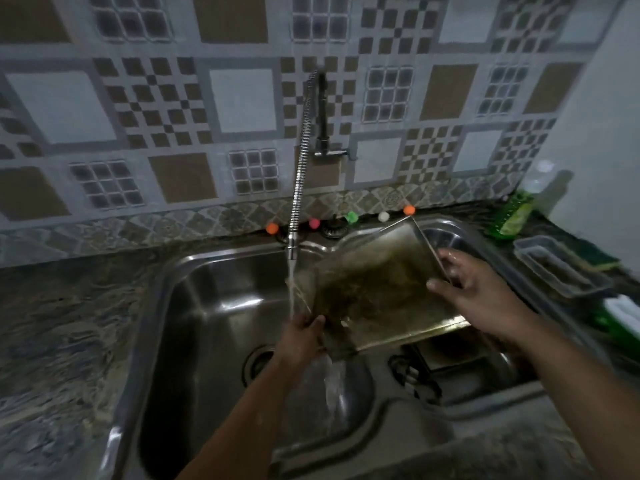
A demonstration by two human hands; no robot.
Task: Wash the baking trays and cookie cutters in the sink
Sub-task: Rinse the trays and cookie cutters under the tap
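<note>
**Tray held tilted under the running tap**

Over the steel sink (194,306), in the head view, a square baking tray (377,289) hangs in both hands, tipped so its left corner is lowest and its inner face, stained brown, faces the camera. The tray spans the ridge between the two basins: its left edge sits above the left basin, its right edge above the smaller right basin (478,362), where another dark tray lies at the bottom. The left basin is deep and open around the drain (258,362), with free room left of the tray. The flexible coiled tap (298,188) comes down from the tiled wall and ends just above the tray's left edge; its stream strikes there, and water runs off the low corner into the left basin.

The left hand (303,336) grips the tray's low left corner, its fingers curled around the rim and the thumb on top. The right hand (464,282) holds the right rim, with fingers bent over the edge and thumb pressed on the inner face.

On the stone surface (62,323) to the right stand a green soap bottle (510,216) and a clear plastic container (557,268), near the sink's right edge.
</note>
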